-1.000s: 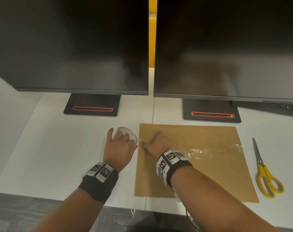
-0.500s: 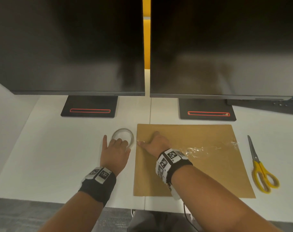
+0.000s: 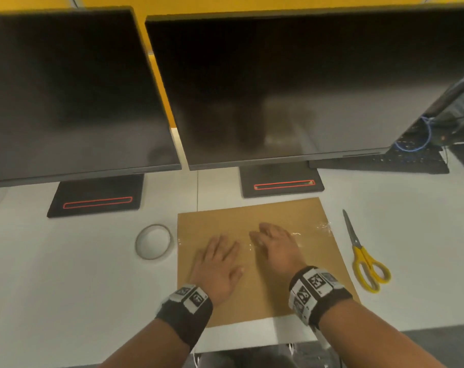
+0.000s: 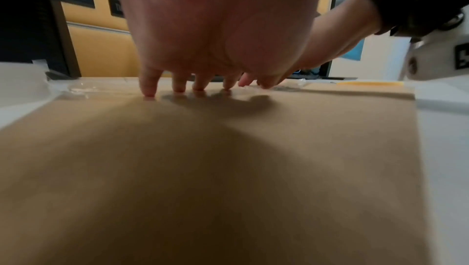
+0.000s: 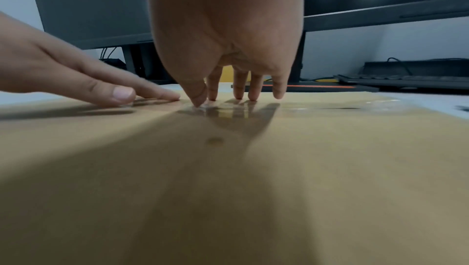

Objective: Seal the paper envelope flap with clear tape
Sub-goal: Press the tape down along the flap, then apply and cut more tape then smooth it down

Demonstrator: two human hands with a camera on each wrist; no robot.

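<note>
Occupying the far half of the white desk [image 3: 66,261]: two dark monitors [image 3: 66,88] side by side on black stands. Brown paper envelope [image 3: 252,296], flat at the near centre of the desk. Left hand [image 3: 216,264], palm down on the envelope's left part, fingers straight and slightly apart, tips pressing the paper. Right hand [image 3: 276,248], just right of the left, fingers extended and spread, tips pressing the strip of clear tape [image 3: 313,229] that runs left to right across the envelope's far part. Yellow-handled scissors [image 3: 363,256], right of the envelope, apart from it. Tape roll [image 3: 153,241], flat, just left of the envelope
</note>
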